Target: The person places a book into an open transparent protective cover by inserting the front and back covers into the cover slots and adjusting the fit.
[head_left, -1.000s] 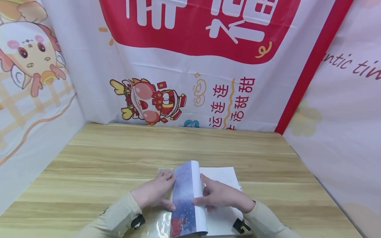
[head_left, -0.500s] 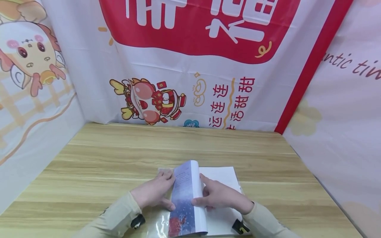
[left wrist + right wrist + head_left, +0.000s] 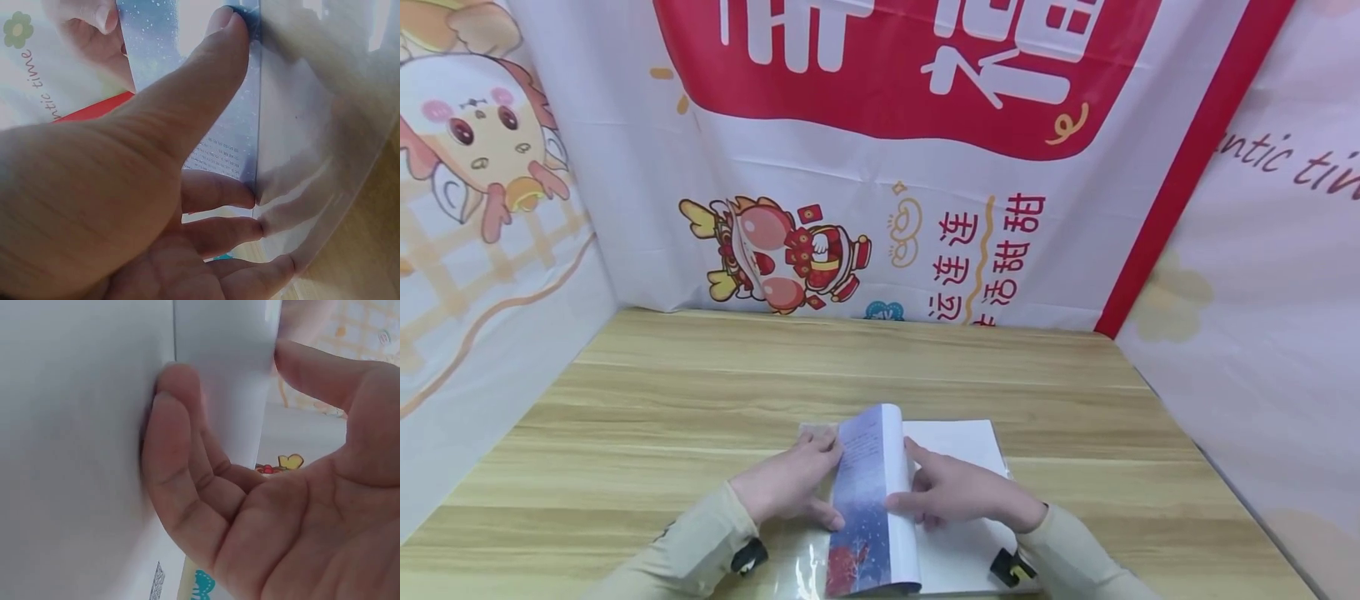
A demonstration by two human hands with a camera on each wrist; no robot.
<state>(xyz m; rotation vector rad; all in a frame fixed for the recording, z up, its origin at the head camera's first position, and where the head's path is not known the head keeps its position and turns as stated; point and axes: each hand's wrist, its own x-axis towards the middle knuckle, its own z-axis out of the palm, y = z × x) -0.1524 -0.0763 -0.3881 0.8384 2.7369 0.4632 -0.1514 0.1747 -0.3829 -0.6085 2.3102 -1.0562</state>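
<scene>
A book lies at the table's near side, its white face up at the right. One blue printed page, with small text, snow dots and a red tree, curls up and shows a white reverse. My left hand rests along the page's left edge, thumb and fingers spread; the thumb presses the page in the left wrist view. Clear plastic film extends out from that edge, under the fingertips. My right hand holds the curled page, thumb on its outer bend and fingers curled near the fold.
The wooden table stretches back to a red and white printed cloth. Printed cloths hang along the left and right sides. A small black device sits on each sleeve.
Both hands keep almost the same place and hold on the page. The head view has shifted very slightly.
</scene>
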